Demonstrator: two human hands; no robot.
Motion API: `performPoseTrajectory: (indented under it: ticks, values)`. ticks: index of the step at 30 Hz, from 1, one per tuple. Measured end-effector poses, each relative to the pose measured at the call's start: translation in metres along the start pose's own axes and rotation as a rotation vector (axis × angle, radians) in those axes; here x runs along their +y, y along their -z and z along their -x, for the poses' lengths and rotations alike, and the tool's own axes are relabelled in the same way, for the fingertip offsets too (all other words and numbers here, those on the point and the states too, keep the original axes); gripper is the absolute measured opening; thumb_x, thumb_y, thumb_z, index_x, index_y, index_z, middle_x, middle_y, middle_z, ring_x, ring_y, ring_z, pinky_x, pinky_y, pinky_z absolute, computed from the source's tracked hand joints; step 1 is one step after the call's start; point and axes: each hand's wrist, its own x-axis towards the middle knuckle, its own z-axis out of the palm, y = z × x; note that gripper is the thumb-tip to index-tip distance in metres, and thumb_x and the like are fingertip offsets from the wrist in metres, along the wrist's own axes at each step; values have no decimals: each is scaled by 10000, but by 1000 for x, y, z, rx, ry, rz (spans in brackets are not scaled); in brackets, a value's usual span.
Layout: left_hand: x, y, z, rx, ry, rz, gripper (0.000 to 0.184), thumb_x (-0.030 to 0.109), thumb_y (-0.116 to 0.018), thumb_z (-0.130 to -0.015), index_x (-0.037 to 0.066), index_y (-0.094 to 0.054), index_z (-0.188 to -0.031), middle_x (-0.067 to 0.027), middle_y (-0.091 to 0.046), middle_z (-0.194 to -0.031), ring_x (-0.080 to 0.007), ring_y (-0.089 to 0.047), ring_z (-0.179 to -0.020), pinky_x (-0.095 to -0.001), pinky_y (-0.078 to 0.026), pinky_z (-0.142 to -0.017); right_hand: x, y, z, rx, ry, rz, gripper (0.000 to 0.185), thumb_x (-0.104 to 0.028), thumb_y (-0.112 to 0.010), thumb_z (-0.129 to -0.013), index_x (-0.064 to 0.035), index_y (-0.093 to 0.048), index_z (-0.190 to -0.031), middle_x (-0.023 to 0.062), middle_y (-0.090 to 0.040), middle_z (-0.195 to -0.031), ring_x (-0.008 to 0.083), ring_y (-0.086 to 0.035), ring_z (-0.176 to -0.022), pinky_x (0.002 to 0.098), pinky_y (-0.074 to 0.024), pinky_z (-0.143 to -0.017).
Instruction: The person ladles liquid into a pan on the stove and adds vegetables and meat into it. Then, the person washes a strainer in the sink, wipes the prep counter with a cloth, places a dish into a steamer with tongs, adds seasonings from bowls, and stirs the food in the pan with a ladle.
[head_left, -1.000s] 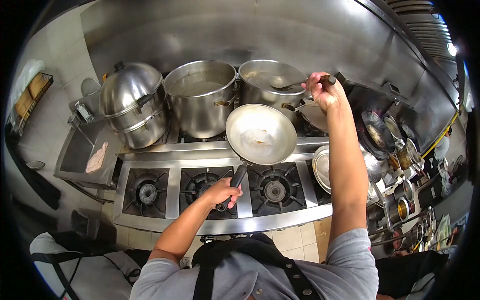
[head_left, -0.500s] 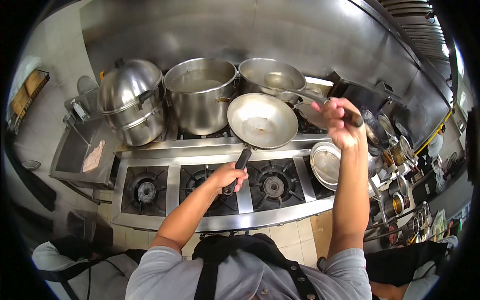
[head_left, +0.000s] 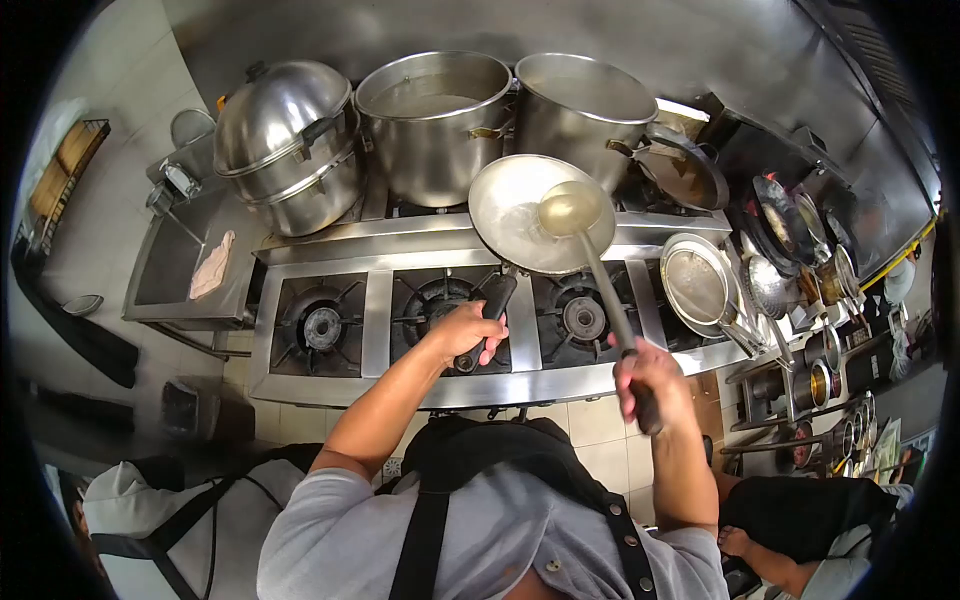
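My left hand (head_left: pixel 468 336) is wrapped round the black handle of a pale metal pan (head_left: pixel 500 225), held above the stove. In my right hand (head_left: pixel 650 385) is the dark grip of a long metal ladle (head_left: pixel 570 208). Its bowl, with clear liquid in it, is over the right part of the pan. Behind the pan stand a middle pot (head_left: pixel 430 150) with liquid in it and a right pot (head_left: pixel 575 130).
A domed steamer pot (head_left: pixel 285 130) stands at the back left, beside a sink (head_left: pixel 165 285) with a pink cloth. Strainers (head_left: pixel 695 280) lie right of the burners (head_left: pixel 582 317). Co-workers (head_left: pixel 190 510) are at both sides.
The ladle has come out of the right pot and over the pan. My right hand has moved down towards me, and the view has shifted. My left hand still grips the pan.
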Motion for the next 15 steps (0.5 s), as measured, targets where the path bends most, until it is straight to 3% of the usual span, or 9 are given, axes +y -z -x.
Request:
performPoseTrajectory:
  ticks: [4,5,7,8,9,11,14,15]
  values:
    - [-10,-1,5,26,25,-89,178,48,-618,-759,22,-463,-843,-46,-501,-565,-153,-499,-392,-285,-411,-384,48,14,16,-15,-20,392,436,-21,-510,-802,57,-413,-1220,55,-561,-660,125,-559,-454,237,-465,-422]
    - [-11,-1,6,25,27,-88,177,51,-619,-760,23,-465,-842,-47,-502,-566,-153,-500,-393,-286,-411,-386,59,18,21,21,11,522,508,-45,-545,-783,59,-395,-1257,88,-578,-632,186,-584,-469,290,-470,-448]
    - [-12,-3,6,21,25,-92,176,58,-622,-762,23,-468,-841,-48,-505,-568,-153,-502,-395,-289,-411,-389,65,32,33,147,147,1231,575,-71,-583,-755,51,-389,-1282,136,-577,-605,271,-593,-495,356,-473,-496]
    - [-14,-3,4,23,25,-91,168,58,-621,-764,27,-469,-828,-46,-505,-567,-148,-502,-397,-291,-415,-393,79,52,34,197,219,1304,603,-90,-610,-733,43,-401,-1283,176,-563,-603,341,-594,-540,409,-473,-540]
    - [-15,-4,2,-2,21,-55,154,51,-614,-764,33,-470,-813,-43,-504,-563,-142,-494,-392,-282,-408,-382,79,65,35,199,310,1380,593,-92,-604,-739,49,-403,-1279,120,-569,-593,273,-584,-499,370,-470,-519]
    - [-12,-8,0,-13,21,-40,144,41,-606,-763,36,-469,-808,-42,-501,-558,-137,-486,-384,-271,-397,-368,70,79,37,157,201,1048,604,-52,-597,-718,42,-407,-1284,79,-548,-583,190,-558,-476,316,-459,-456]
    - [-1,-20,-1,18,6,-32,140,26,-600,-755,34,-472,-811,-41,-494,-552,-137,-480,-381,-270,-391,-358,22,58,31,119,62,258,602,-42,-566,-667,21,-467,-1257,36,-530,-528,128,-509,-392,229,-374,-372]
    - [1,-21,-2,20,-6,-40,141,25,-600,-755,33,-472,-812,-42,-493,-551,-137,-480,-382,-271,-391,-358,4,58,24,105,111,270,574,-83,-540,-659,36,-484,-1218,51,-518,-515,125,-450,-331,231,-372,-339]
